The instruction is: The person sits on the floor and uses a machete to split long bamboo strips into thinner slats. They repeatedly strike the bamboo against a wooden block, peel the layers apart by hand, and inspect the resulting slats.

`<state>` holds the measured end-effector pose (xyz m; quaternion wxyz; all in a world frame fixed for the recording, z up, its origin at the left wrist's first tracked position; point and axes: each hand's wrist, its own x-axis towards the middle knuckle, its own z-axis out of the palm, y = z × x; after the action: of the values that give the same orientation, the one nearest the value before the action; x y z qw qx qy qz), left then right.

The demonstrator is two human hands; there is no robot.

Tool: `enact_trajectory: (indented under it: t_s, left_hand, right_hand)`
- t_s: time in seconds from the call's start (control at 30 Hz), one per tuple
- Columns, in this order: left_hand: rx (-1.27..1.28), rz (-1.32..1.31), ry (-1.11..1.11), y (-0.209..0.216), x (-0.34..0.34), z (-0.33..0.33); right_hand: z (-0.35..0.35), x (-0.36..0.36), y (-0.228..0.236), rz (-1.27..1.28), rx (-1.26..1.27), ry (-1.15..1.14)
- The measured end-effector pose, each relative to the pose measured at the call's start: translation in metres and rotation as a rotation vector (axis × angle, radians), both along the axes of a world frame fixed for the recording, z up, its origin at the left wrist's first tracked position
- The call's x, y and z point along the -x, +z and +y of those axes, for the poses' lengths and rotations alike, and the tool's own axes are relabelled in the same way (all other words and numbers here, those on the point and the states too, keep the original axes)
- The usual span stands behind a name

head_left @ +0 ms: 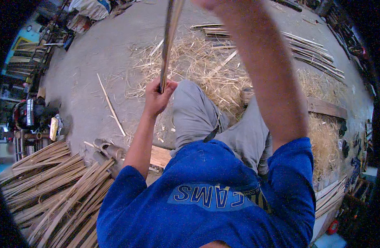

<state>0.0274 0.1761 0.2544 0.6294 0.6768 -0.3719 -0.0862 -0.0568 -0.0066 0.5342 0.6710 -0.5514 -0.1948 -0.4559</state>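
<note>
My left hand (pixel 157 97) is closed around the lower end of a long thin bamboo strip (pixel 168 41) that rises steeply up out of the top of the picture. My right arm (pixel 268 74) reaches up along the same strip, and my right hand is cut off by the top edge, so its grip is hidden. I sit in grey trousers (pixel 198 115) and a blue shirt, with my knees over a spread of pale bamboo shavings (pixel 206 70).
A thick pile of split bamboo strips (pixel 53 186) lies at my lower left. More long strips (pixel 309 51) lie at the upper right on the concrete floor. A single loose strip (pixel 111 106) lies left of my hand. A wooden plank (pixel 326 108) sits at the right.
</note>
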Motion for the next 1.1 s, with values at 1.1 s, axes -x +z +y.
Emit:
enact_trajectory:
  t_s: [1.1]
  left_hand:
    - [-0.706,-0.050,-0.495,-0.019,0.066,-0.030]
  right_hand:
    - [-0.130,0.141,-0.209,-0.055,-0.703,0.290]
